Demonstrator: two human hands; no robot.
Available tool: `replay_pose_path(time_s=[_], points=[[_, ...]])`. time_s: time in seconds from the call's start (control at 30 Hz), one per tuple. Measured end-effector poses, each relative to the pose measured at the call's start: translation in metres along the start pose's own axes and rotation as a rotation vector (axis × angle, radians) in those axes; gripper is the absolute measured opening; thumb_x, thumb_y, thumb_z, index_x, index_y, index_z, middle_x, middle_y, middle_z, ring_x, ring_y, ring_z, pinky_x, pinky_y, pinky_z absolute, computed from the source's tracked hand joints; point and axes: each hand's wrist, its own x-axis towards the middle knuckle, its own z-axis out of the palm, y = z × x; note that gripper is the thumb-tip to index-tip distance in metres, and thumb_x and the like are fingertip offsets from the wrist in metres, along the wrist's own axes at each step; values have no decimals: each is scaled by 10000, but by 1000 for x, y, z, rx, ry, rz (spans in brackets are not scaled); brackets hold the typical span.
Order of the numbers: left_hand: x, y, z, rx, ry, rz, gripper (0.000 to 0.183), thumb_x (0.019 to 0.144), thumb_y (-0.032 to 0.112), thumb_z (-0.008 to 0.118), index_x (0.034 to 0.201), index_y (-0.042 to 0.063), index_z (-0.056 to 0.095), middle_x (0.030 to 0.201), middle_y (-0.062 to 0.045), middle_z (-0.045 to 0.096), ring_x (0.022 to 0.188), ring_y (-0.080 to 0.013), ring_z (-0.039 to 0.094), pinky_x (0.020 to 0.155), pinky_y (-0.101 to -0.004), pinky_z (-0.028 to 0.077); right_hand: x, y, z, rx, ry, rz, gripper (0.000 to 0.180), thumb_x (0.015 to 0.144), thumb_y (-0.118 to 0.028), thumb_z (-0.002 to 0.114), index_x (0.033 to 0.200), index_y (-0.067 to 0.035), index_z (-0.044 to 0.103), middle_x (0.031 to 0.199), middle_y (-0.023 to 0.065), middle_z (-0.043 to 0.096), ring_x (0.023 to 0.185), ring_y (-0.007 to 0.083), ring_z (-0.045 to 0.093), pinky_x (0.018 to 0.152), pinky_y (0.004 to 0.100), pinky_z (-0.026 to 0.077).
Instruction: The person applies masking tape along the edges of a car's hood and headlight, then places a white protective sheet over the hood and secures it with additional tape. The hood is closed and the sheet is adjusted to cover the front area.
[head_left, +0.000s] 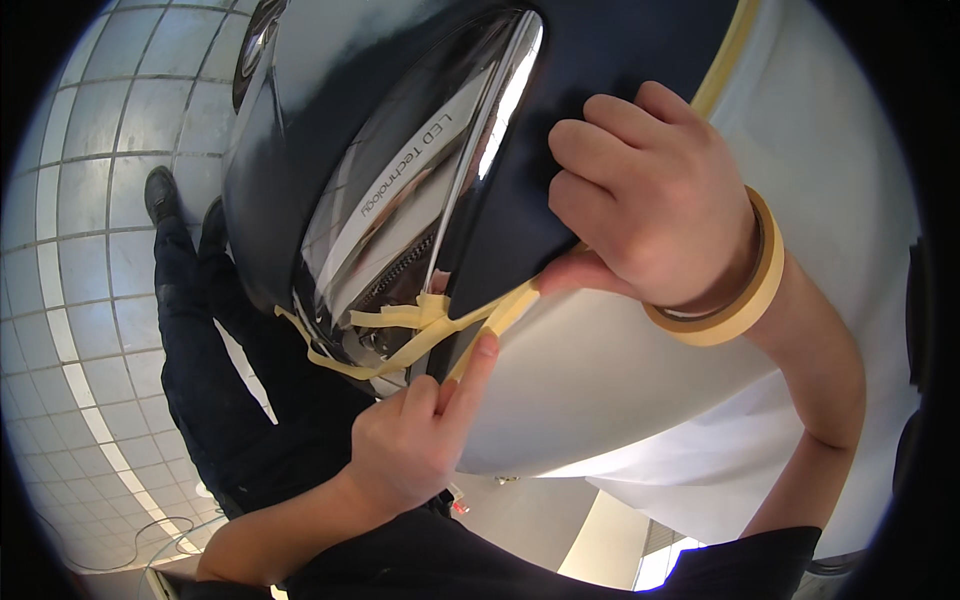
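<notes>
A car headlamp (405, 180) with lettering inside sits in a dark body panel (592, 45). Strips of yellow masking tape (420, 349) cross the lamp's lower corner, one end loose at the left. With its index finger extended, my left hand (409, 435) presses a tape strip at the panel edge; its other fingers are curled. My right hand (630, 180) is fisted over the dark panel, its thumb on the same strip; the curled fingers hide any grip behind them. A masking tape roll (769, 259) hangs around my right wrist.
White covering sheet (810, 187) spreads over the car on the right, with yellow tape (727, 56) along its upper edge. My legs (180, 315) stand on a tiled floor (90, 195) at the left. A thin hose or cable (139, 544) lies at lower left.
</notes>
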Motion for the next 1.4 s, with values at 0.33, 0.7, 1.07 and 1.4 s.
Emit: replay_pose_path(time_s=[0.33, 0.7, 1.07, 1.4], points=[[2, -5, 1, 92, 60, 32, 570, 906, -20, 635, 1459, 115, 656, 676, 16, 328, 453, -93, 396, 421, -255, 407, 4, -3, -5, -43, -11, -12, 534, 730, -585, 674, 676, -79, 514, 816, 67, 466, 728, 243, 488, 613, 360, 356], [11, -7, -6, 98, 78, 37, 533, 909, -24, 640, 1424, 107, 678, 703, -5, 363, 481, -109, 456, 431, -266, 433, 10, -2, -18, -1, -11, -13, 485, 566, -499, 743, 679, -70, 546, 828, 69, 505, 740, 241, 518, 623, 365, 380], [6, -17, 1, 147, 69, -7, 530, 1000, 36, 570, 1483, 244, 633, 678, 8, 370, 464, -111, 478, 430, -265, 456, 19, -27, 10, -19, 17, -36, 365, 535, -410, 724, 673, -101, 588, 880, 37, 571, 776, 216, 535, 634, 351, 388], [-12, -22, -18, -650, 214, -376, 384, 933, -44, 733, 1266, -7, 545, 585, -73, 551, 452, -197, 570, 462, -284, 424, 35, -32, -13, 37, -11, 32, 376, 589, -431, 728, 712, -110, 577, 907, 37, 574, 792, 217, 537, 675, 356, 395]])
